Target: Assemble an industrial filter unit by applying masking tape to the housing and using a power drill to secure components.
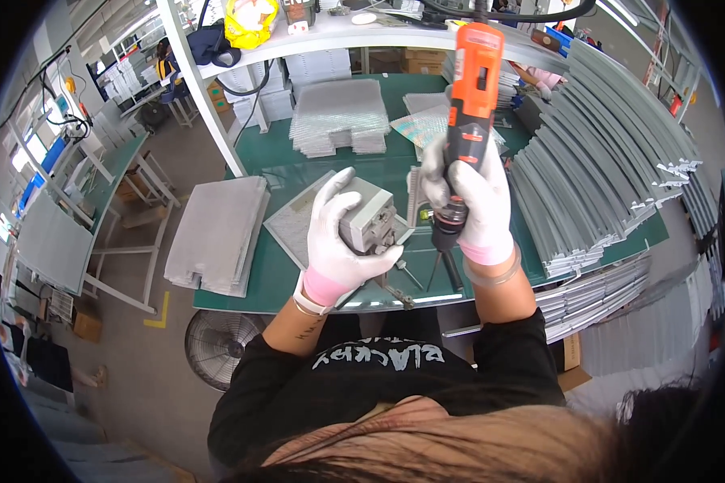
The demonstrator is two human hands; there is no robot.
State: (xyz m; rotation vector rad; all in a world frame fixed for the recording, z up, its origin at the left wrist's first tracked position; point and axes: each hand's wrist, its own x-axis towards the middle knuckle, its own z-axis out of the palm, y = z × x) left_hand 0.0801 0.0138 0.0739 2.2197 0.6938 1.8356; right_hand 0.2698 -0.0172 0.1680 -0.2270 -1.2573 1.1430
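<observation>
In a white glove, my right hand (pixel 482 197) is wrapped round an orange and black power screwdriver (pixel 474 88). The tool stands upright, its dark chuck end pointing down at the table. My left hand (pixel 336 229), also gloved, grips a grey boxy metal block (pixel 372 213) with a stepped, machined side face. Beneath that block lies a flat grey panel (pixel 292 217) on the green tabletop (pixel 254 278). Loose hand tools lie by the front edge, among them a thin screwdriver (pixel 411 274). The bit's tip is hard to make out.
A stack of grey panels (pixel 217 233) sits at the left, and clear-wrapped sheets (pixel 338 113) at the back. Many curved grey panels (pixel 608 161) crowd the right side. A shelf (pixel 362 36) spans the back. A floor fan (pixel 217 346) stands below the table.
</observation>
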